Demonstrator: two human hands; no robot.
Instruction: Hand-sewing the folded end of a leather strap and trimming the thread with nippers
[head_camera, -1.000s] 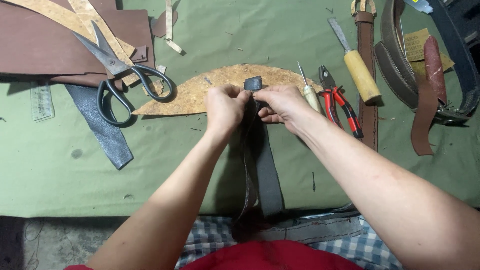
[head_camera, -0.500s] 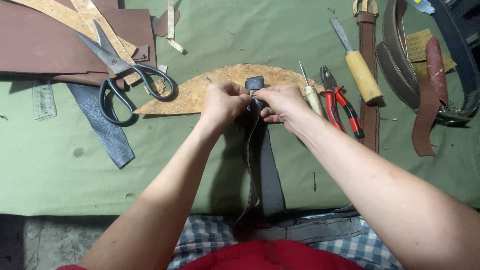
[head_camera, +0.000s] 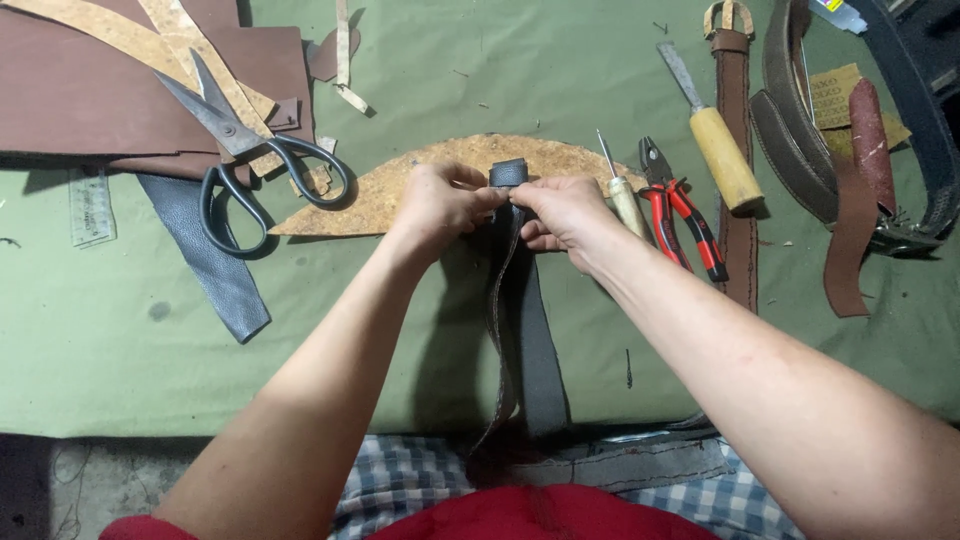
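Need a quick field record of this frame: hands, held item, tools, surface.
left hand: pinches the strap's far end
right hand: pinches the same end, beside the left
strap: dark leather, runs from the hands back to the person's lap
under hands: cork piece
left side: scissors, brown leather sheet
right side: awl, pliers, chisel, belts
surface: green mat

The left hand (head_camera: 445, 200) and right hand (head_camera: 565, 212) hide the dark strap (head_camera: 535, 340) end's fold; belts (head_camera: 800, 120) run off the top edge.

Green work mat (head_camera: 420, 330), scissors (head_camera: 250, 155), pliers (head_camera: 680, 205), leather strips (head_camera: 205, 255)
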